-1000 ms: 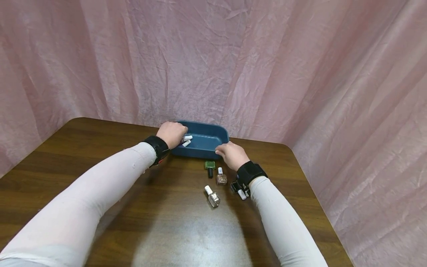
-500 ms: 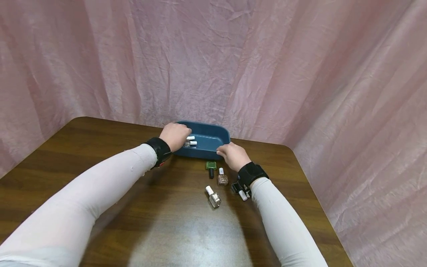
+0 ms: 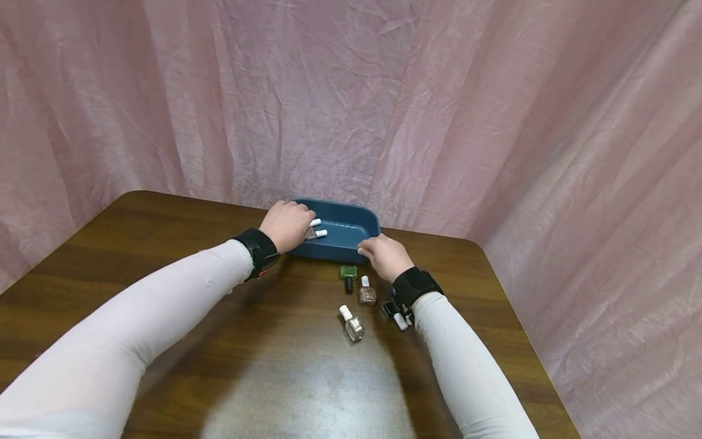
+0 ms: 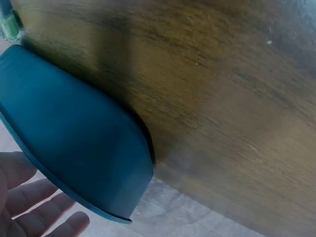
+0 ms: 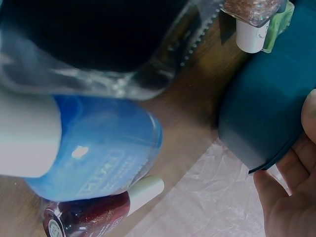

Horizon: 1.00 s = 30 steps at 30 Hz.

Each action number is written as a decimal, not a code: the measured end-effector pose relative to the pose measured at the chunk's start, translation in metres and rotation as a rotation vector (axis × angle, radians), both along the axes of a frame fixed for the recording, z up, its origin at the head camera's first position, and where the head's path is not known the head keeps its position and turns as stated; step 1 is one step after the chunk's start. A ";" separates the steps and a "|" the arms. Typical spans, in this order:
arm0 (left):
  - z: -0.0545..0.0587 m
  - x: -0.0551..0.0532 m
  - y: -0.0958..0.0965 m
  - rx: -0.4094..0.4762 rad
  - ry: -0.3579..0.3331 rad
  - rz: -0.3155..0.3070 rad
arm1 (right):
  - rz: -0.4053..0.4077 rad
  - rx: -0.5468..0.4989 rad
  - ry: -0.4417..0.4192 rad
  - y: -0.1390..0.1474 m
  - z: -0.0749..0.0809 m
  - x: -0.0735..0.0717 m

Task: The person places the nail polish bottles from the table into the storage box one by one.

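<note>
Right hand (image 3: 386, 257) pinches blue tray (image 3: 329, 250) rim, left hand (image 3: 287, 225) loosely spread; dragging toward desk (image 3: 471, 274) near edge could bump green nail-polish bottle (image 3: 348, 273).

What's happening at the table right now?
A person is working at a blue tray. The right hand pinches its rim at the near right corner. The left hand is at its left end, partly hiding the white-capped bottles inside. Green, coppery and silvery bottles lie in front of the tray. More are near the right wrist, including a blue bottle and a dark red one.
</note>
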<state>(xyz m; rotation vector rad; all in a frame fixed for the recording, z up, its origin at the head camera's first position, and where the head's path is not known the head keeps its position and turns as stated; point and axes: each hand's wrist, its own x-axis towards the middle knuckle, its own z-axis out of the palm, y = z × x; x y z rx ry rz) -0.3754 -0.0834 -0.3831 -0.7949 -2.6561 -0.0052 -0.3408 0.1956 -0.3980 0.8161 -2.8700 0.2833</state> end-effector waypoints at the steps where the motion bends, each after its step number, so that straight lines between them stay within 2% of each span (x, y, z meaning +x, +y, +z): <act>1: 0.000 0.001 -0.001 0.000 0.000 -0.001 | -0.002 0.001 -0.002 0.000 0.000 0.000; 8: 0.001 0.007 -0.003 0.022 0.000 -0.021 | 0.002 0.004 -0.001 0.001 0.001 -0.001; 24: 0.002 0.033 -0.011 0.034 0.045 -0.106 | 0.005 0.001 -0.012 0.000 0.001 0.001; 30: 0.006 0.042 -0.012 0.029 0.039 -0.132 | 0.005 -0.006 -0.005 -0.001 0.003 0.002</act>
